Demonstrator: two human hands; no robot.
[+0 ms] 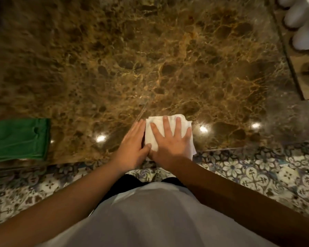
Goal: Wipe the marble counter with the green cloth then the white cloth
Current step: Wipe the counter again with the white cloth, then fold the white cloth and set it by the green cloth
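Since the green cloth (pixel 19 139) lies folded at left of frame, apparently finished with, we steady the white cloth (pixel 154 132) at lower centre of the bench (pixel 150 59): left hand (pixel 133 142) flat alongside, fingers together; right hand (pixel 168 139) pressing down, fingers spread.

the floor (pixel 257 175) below the near edge is laid with patterned tiles, white flower and cross motifs on a bluish-grey ground. at the far right a wooden ledge (pixel 301 72) runs diagonally, with a row of rounded white objects (pixel 303 39) along it, too blurred to identify. three small bright light reflections (pixel 203 129) glint in warm, dim light.
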